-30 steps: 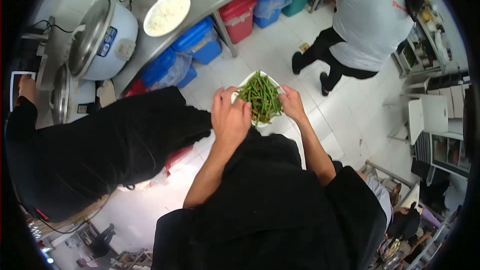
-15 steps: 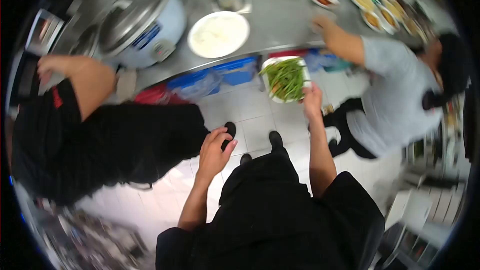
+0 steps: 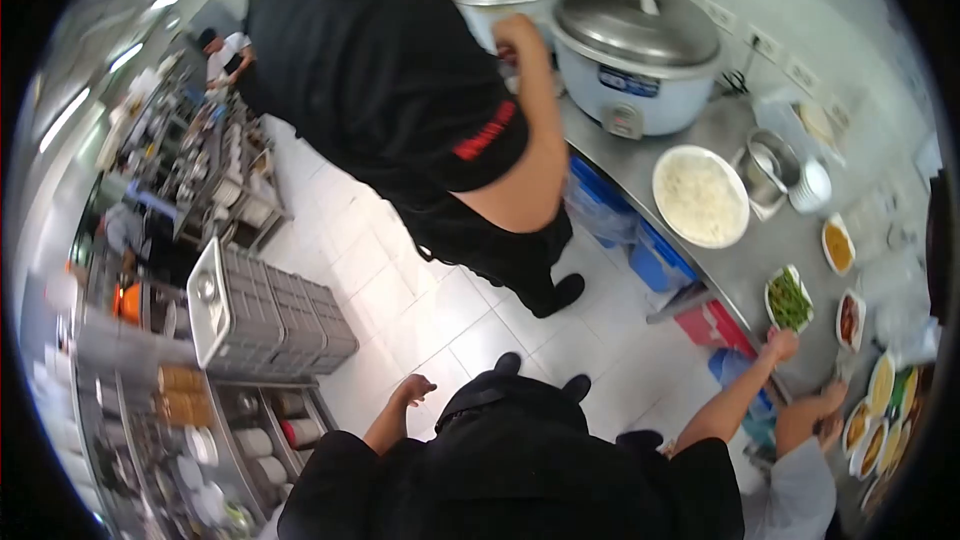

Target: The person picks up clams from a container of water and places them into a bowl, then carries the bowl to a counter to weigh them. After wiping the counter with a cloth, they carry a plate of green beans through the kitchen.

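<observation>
At the counter's edge, my right hand [image 3: 781,345] grips the near end of a small white oval dish [image 3: 797,271]. Green leafy vegetables [image 3: 789,302] with long stems fill that dish, which is at counter level; whether it rests on the metal cannot be told. My left hand [image 3: 412,390] hangs over the floor on the left, fingers loosely bent and apart, with nothing in it. Close to the dish are a white oval dish of reddish food [image 3: 851,320] and one of yellow food [image 3: 838,245].
A steel counter [image 3: 715,275] carries a big bowl of white rice [image 3: 700,197] and rice cookers [image 3: 637,45]. A person in black [image 3: 390,90] stands ahead; another person's grey sleeve [image 3: 803,490] is at my right. Stacked grey crates [image 3: 285,315] stand left.
My view has swung left. The dish of greens has gone from above the floor to the counter, still in my right hand. My left hand stays empty.
</observation>
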`<state>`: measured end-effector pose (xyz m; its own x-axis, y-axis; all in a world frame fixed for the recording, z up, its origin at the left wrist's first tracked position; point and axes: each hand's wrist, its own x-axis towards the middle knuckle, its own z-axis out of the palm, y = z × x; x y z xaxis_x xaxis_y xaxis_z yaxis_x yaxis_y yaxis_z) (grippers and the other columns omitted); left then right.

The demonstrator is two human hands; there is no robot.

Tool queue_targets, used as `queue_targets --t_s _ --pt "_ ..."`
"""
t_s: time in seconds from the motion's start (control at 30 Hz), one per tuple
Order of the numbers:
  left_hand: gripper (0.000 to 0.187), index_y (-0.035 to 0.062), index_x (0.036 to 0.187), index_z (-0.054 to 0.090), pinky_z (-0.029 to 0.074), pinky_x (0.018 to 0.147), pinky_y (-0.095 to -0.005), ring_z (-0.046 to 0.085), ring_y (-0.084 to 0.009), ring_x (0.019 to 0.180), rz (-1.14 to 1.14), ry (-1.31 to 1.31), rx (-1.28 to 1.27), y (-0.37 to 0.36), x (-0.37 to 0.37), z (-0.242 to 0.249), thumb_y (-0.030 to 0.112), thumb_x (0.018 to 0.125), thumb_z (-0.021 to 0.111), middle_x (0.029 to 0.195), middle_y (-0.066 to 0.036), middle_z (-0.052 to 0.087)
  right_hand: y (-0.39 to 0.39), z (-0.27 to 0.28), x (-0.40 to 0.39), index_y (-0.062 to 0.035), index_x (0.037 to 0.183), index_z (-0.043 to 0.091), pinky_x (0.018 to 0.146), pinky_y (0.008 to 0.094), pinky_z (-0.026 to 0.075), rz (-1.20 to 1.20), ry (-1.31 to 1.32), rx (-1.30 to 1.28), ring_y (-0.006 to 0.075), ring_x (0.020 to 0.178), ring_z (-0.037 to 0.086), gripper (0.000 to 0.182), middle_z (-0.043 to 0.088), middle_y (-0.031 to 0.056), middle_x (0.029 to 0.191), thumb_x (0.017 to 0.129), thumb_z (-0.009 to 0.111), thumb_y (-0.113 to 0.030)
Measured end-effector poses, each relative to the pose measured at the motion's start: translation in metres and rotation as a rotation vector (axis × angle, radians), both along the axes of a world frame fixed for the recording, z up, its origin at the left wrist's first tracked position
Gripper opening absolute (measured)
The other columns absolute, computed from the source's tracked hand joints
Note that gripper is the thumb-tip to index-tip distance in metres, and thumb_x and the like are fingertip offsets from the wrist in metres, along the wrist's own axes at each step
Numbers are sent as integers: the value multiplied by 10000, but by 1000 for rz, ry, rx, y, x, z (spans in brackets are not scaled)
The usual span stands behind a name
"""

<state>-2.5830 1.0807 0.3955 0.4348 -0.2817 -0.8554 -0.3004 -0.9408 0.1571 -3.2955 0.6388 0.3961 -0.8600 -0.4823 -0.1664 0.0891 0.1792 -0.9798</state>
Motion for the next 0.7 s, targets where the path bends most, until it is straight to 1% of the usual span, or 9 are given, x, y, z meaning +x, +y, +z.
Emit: queue_targets --t_s 0.2,0.33,0.4,0.47,0.5,0.53,0.6,0.67,0.7 --pt "462 -57 969 601 557 563 -378 631 -263 723 174 -133 -162 15 23 -21 350 767 683 896 -167 638 -10 5 -39 63 1145 500 656 337 575 46 -484 -265 281 806 645 392 619 228 936 913 498 -254" --pt "433 -39 856 636 509 537 -365 602 -248 674 158 -182 -312 10 48 -38 381 761 684 762 -162 620 19 12 -16 18 1272 442 720 395 534 -21 -223 -289 365 907 610 483 553 233 1170 907 537 -282" --pt "395 -10 810 653 468 506 -358 567 -206 610 181 -225 -472 19 60 -61 383 776 673 627 -109 602 43 3 19 -33 1242 503 707 396 515 -66 -57 -276 337 907 618 433 587 224 1138 912 515 -314" --pt "427 26 795 684 490 731 -429 634 -350 788 226 -273 -520 34 69 -84 446 768 609 792 -208 658 90 -33 64 -73 1196 563 717 391 506 3 409 -131 290 923 620 391 628 205 1071 922 480 -340" --pt "433 31 789 687 488 735 -440 627 -370 797 191 -316 -552 44 74 -93 453 776 594 804 -221 652 123 -25 123 -56 997 619 618 356 506 -48 416 -2 237 767 627 324 650 138 881 924 465 -332" --pt "430 34 778 691 488 758 -442 623 -378 814 184 -347 -539 58 79 -101 445 797 567 814 -233 646 146 -62 147 -74 818 571 484 339 468 110 293 2 206 593 577 257 593 85 759 896 506 -311" --pt "447 18 838 688 483 811 -432 618 -374 841 140 -394 -407 89 87 -114 437 822 533 909 -226 650 223 -95 220 -74 760 496 396 322 404 349 239 -175 173 493 511 265 544 61 725 828 592 -311" --pt "437 -8 959 665 451 891 -444 565 -358 1025 157 -368 -128 120 97 -132 384 843 512 1091 -186 622 278 -127 247 -102 957 640 687 383 508 896 -13 898 206 829 632 205 633 72 924 890 494 -229" --pt "423 -23 1042 622 426 927 -460 492 -364 1123 352 -341 -53 130 101 -136 335 848 508 1194 -177 554 304 -98 267 -80 1064 599 628 374 521 1487 171 686 221 708 621 306 616 107 915 827 584 -274"
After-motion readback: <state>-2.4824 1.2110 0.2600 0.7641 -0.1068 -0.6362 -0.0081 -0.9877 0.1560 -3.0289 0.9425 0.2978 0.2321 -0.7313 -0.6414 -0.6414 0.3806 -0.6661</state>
